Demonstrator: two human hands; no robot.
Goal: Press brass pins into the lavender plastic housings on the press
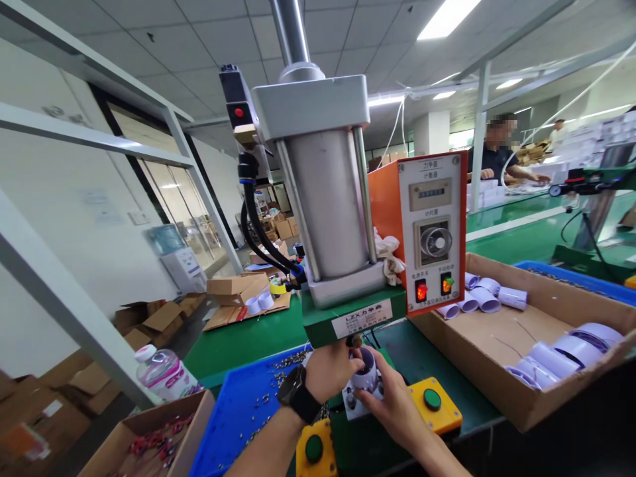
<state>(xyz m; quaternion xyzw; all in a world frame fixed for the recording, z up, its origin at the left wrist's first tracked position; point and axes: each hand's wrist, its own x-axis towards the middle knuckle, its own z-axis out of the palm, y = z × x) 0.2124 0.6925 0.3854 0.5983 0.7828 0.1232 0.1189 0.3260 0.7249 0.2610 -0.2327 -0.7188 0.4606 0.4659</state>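
Note:
A pale cylindrical part (365,371) sits on a metal fixture (358,407) beneath the press (322,199). My left hand (330,368), with a black watch on the wrist, reaches over to the part's left and upper side, fingers curled at its rim; what its fingertips grip is partly hidden. My right hand (392,401) holds the part's right side, thumb and fingers around it. Yellow boxes with green buttons stand on both sides, one at the left (314,449) and one at the right (432,400).
A blue tray (223,411) with small metal pieces lies left, beside a carton (163,430) of red parts and a bottle (166,374). An orange control box (387,205) stands right of the press. A cardboard tray (521,404) holds white tubes. A person (497,152) works behind.

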